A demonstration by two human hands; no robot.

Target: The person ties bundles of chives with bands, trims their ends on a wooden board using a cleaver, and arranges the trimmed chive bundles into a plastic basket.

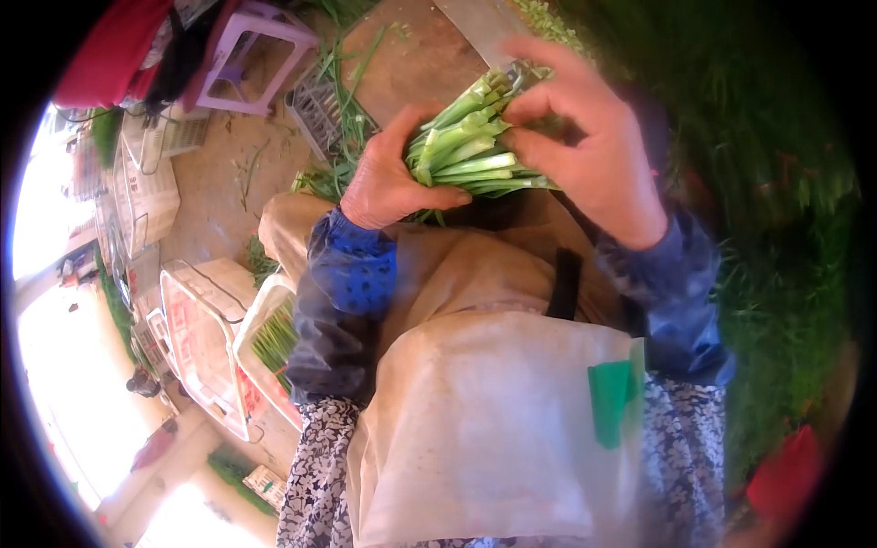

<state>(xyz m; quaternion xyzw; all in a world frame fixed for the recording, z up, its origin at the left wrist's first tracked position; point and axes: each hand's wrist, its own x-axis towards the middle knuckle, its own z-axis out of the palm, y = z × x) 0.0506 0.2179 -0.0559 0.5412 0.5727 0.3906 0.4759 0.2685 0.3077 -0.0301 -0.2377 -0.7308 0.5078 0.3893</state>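
Note:
A bunch of thick green stalks [466, 151] with pale cut ends lies in my left hand [388, 178], its thumb along the near side and its fingers mostly hidden around the bunch. My right hand [589, 132] is at the cut ends on the right. Its thumb and fingers are curved and spread apart, close to or touching the stalk tips; I cannot tell which. Both hands are above my lap, where a pale apron [484, 420] is spread.
To the left stand a white crate [196, 320] and a white basket holding green stalks [274, 342]. A purple stool [256, 55] and a grey crate [315, 114] are farther forward. A brown board [411, 59] lies ahead. Leafy greens [776, 201] are heaped at the right.

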